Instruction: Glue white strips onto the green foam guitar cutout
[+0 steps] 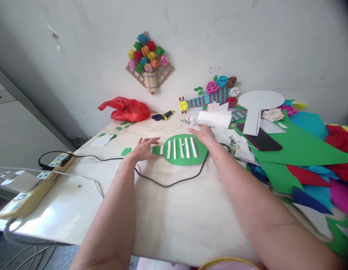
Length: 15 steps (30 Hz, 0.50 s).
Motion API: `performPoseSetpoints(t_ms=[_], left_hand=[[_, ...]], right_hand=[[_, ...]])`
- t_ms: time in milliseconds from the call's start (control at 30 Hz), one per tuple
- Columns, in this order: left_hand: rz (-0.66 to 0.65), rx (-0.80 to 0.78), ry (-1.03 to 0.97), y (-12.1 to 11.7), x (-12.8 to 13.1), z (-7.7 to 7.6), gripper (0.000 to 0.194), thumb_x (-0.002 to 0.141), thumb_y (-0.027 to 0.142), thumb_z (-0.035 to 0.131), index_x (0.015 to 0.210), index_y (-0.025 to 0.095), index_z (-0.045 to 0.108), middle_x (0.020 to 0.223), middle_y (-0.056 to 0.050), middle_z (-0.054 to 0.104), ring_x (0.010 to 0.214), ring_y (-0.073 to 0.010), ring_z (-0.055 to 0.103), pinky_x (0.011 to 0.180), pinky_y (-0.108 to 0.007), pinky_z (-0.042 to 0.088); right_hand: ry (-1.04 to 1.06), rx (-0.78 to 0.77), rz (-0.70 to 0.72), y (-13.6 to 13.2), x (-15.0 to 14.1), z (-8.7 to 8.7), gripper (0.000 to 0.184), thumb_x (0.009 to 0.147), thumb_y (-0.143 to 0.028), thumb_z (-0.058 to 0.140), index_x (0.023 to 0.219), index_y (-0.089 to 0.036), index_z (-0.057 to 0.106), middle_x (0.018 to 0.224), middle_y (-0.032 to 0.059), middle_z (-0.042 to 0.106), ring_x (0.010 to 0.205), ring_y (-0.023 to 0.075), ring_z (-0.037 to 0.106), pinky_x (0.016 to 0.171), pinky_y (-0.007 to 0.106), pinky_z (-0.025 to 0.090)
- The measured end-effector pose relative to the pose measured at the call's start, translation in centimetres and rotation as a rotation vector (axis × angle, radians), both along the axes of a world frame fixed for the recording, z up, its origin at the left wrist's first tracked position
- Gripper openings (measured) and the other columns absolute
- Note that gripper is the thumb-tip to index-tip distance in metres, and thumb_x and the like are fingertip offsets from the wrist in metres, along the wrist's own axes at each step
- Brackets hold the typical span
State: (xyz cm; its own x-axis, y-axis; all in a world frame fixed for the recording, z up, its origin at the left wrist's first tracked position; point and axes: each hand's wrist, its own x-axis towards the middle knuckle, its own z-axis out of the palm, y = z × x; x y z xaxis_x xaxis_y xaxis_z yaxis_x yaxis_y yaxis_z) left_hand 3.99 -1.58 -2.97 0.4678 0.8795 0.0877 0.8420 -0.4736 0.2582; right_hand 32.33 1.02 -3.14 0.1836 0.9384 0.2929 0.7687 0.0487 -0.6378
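Note:
A green paper paddle shape [178, 150] lies flat on the table, its round end crossed by several white rolled-paper strips. Over its handle, my left hand [144, 149] is spread, thumb and fingers apart on either side; whether it presses down is hard to tell. Beyond the round end, my right hand [203, 134] is closed around a white glue gun [191, 120], whose body is partly hidden by the fingers. A black cord [168, 185] loops in front of the paddle and passes under my right forearm.
A yellow power strip [36, 187] lies at the left. Behind are a red plastic bag [130, 109] and pliers [162, 115]. To the right are a white paddle cutout [260, 99], a phone [259, 138] and piled coloured paper [305, 138]. Paper flowers [145, 54] hang above.

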Motion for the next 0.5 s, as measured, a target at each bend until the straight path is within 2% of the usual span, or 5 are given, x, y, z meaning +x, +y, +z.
performPoseSetpoints(t_ms=[133, 233, 400, 500], left_hand=[[0.016, -0.067, -0.025, -0.3, 0.0, 0.6, 0.074, 0.06, 0.032, 0.061, 0.129, 0.028, 0.034, 0.116, -0.002, 0.059, 0.117, -0.0253, 0.041, 0.103, -0.052, 0.003], [0.028, -0.076, -0.1, -0.2, -0.3, 0.6, 0.071, 0.06, 0.031, 0.06, 0.127, 0.028, 0.036, 0.113, -0.002, 0.06, 0.11, -0.0237, 0.049, 0.103, -0.051, 0.006], [0.074, 0.031, -0.199, 0.7, -0.2, -0.6, 0.071, 0.059, 0.031, 0.062, 0.125, 0.026, 0.039, 0.108, -0.004, 0.063, 0.102, -0.0242, 0.054, 0.102, -0.046, 0.018], [0.132, 0.1, -0.187, 1.1, 0.3, -1.4, 0.068, 0.06, 0.032, 0.061, 0.125, 0.026, 0.041, 0.106, -0.004, 0.064, 0.099, -0.0253, 0.055, 0.1, -0.048, 0.019]], right_hand=[[0.049, 0.03, 0.052, 0.0, -0.5, 0.0, 0.05, 0.071, -0.053, 0.054, 0.108, -0.021, 0.061, 0.103, 0.0082, 0.064, 0.096, 0.0244, 0.058, 0.081, 0.033, 0.042], [0.053, 0.025, 0.008, -0.2, -0.7, 0.4, 0.052, 0.07, -0.057, 0.052, 0.107, -0.022, 0.061, 0.1, 0.0079, 0.065, 0.094, 0.0251, 0.059, 0.08, 0.034, 0.042], [0.077, 0.035, -0.1, -0.6, -1.3, 1.5, 0.053, 0.069, -0.058, 0.054, 0.104, -0.019, 0.063, 0.096, 0.0097, 0.065, 0.093, 0.0244, 0.059, 0.077, 0.031, 0.042], [0.132, 0.063, -0.029, -0.7, -1.9, 1.8, 0.05, 0.07, -0.054, 0.055, 0.104, -0.019, 0.062, 0.094, 0.0089, 0.066, 0.089, 0.0223, 0.06, 0.074, 0.029, 0.044]])
